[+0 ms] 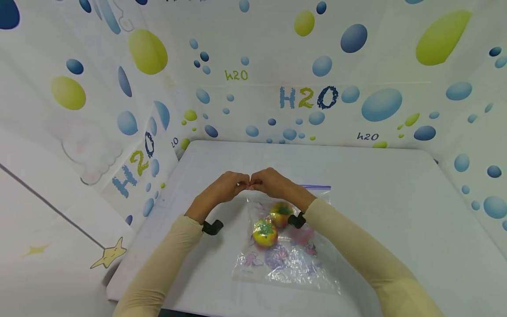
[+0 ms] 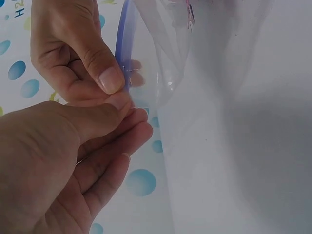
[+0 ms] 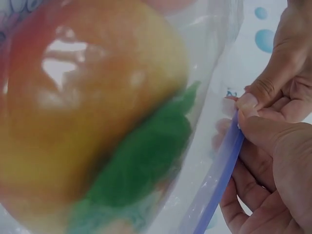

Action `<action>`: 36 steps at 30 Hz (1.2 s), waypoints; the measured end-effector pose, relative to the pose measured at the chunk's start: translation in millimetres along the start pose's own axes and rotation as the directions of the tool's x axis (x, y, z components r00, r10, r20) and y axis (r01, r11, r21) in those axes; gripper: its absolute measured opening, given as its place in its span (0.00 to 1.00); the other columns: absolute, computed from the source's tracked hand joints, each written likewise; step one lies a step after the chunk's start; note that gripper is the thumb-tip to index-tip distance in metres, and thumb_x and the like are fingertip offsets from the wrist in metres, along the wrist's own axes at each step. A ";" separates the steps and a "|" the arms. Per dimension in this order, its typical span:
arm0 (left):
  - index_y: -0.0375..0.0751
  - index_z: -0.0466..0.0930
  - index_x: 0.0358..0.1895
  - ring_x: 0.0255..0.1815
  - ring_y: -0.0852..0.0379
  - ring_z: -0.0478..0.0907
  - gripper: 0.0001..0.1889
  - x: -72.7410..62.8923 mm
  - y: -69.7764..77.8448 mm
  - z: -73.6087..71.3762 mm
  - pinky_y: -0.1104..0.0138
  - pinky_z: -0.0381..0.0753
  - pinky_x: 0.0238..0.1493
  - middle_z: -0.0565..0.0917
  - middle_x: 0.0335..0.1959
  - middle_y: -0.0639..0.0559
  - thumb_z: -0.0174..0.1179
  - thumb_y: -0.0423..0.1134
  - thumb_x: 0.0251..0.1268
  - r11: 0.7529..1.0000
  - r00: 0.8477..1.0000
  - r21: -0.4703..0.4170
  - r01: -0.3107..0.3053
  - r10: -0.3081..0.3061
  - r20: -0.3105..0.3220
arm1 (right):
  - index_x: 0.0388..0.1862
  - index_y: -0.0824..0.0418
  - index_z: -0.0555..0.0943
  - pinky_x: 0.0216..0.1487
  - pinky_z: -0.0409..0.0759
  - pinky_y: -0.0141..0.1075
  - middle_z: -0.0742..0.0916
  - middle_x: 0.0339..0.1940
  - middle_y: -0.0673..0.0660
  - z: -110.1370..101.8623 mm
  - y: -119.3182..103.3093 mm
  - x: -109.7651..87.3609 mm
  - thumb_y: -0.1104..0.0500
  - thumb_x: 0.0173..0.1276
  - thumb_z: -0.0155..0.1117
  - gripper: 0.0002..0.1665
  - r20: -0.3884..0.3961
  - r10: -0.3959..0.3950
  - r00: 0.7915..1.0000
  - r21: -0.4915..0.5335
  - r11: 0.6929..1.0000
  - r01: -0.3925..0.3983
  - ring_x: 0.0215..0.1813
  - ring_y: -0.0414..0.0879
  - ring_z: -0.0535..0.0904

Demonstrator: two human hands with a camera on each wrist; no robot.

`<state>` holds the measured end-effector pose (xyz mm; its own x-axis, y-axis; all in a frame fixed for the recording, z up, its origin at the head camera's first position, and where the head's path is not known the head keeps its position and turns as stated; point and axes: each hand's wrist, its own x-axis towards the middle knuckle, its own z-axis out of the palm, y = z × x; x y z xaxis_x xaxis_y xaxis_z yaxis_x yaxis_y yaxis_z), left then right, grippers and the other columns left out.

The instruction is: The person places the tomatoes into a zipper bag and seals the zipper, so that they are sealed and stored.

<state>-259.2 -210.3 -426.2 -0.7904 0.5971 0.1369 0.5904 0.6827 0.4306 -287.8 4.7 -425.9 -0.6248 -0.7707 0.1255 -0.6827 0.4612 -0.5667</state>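
Observation:
A clear zip bag [image 1: 253, 266] printed with pink and purple flowers lies on the table, its purple zip strip [image 3: 225, 183] along the far edge. Inside are two round yellow-red fruits [image 1: 265, 233] with green leafy tops; one looms large in the right wrist view. My left hand [image 1: 227, 187] pinches the far left corner of the bag, at the end of the strip. Right beside it, my right hand [image 1: 273, 182] pinches the strip between thumb and fingers. In the left wrist view both thumbs meet at that corner.
The bag lies on a white-covered table [image 1: 392, 211]. Behind it and at the sides hangs a white curtain [image 1: 261, 101] with blue and green drops and H2O lettering. Each wrist wears a small black camera [image 1: 213, 227].

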 end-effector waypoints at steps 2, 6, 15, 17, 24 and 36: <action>0.37 0.86 0.40 0.47 0.48 0.88 0.04 -0.9 0.4 -1.0 0.54 0.86 0.51 0.91 0.43 0.48 0.63 0.30 0.76 1.000 1.000 -0.006 -0.003 0.003 -0.002 | 0.46 0.63 0.89 0.45 0.84 0.33 0.94 0.43 0.56 -0.2 -0.3 -1.3 0.60 0.77 0.67 0.08 -0.002 0.008 1.000 0.010 1.000 -0.008 0.41 0.44 0.87; 0.39 0.87 0.40 0.46 0.50 0.88 0.04 -1.5 -2.6 0.1 0.55 0.86 0.50 0.91 0.42 0.50 0.62 0.30 0.76 1.000 1.000 -0.010 -0.010 0.010 -0.011 | 0.48 0.62 0.89 0.48 0.85 0.35 0.93 0.44 0.55 0.1 0.2 -3.9 0.60 0.78 0.67 0.08 -0.008 0.025 1.000 0.034 0.999 -0.025 0.44 0.45 0.88; 0.39 0.85 0.41 0.48 0.48 0.87 0.03 -2.5 -3.2 2.5 0.53 0.85 0.52 0.90 0.42 0.48 0.63 0.32 0.76 0.999 1.000 -0.038 0.016 -0.015 0.013 | 0.49 0.65 0.89 0.45 0.84 0.36 0.93 0.43 0.59 -2.5 3.7 -7.5 0.61 0.79 0.66 0.09 0.025 0.030 0.999 0.068 0.997 -0.032 0.40 0.44 0.85; 0.39 0.85 0.41 0.48 0.48 0.87 0.03 -2.7 -2.7 2.5 0.52 0.85 0.52 0.90 0.41 0.47 0.63 0.32 0.76 0.999 1.000 -0.041 0.019 -0.018 0.011 | 0.48 0.65 0.89 0.44 0.84 0.36 0.93 0.43 0.59 -3.5 5.0 -8.4 0.61 0.78 0.66 0.09 0.026 0.030 0.999 0.065 0.997 -0.031 0.39 0.43 0.85; 0.40 0.84 0.41 0.43 0.52 0.84 0.04 -1.6 -2.8 6.5 0.54 0.84 0.50 0.88 0.38 0.50 0.61 0.33 0.78 1.000 1.000 -0.020 -0.001 0.001 0.017 | 0.47 0.64 0.89 0.45 0.84 0.37 0.93 0.43 0.58 -6.8 12.1 -17.1 0.61 0.78 0.66 0.08 0.035 0.035 0.999 0.028 0.999 -0.036 0.40 0.43 0.85; 0.38 0.83 0.43 0.41 0.51 0.81 0.04 -5.2 -5.8 6.8 0.53 0.83 0.49 0.85 0.37 0.49 0.60 0.33 0.79 1.000 1.000 0.018 0.019 -0.019 -0.005 | 0.46 0.64 0.88 0.49 0.84 0.42 0.92 0.41 0.58 -23.1 31.3 -40.7 0.60 0.78 0.66 0.09 0.036 0.088 0.995 0.027 0.996 -0.089 0.40 0.44 0.83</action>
<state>-257.4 -214.5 -435.6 -0.8022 0.5820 0.1333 0.5781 0.7015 0.4168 -292.5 60.6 -430.0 -0.6687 -0.7421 0.0460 -0.6138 0.5160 -0.5975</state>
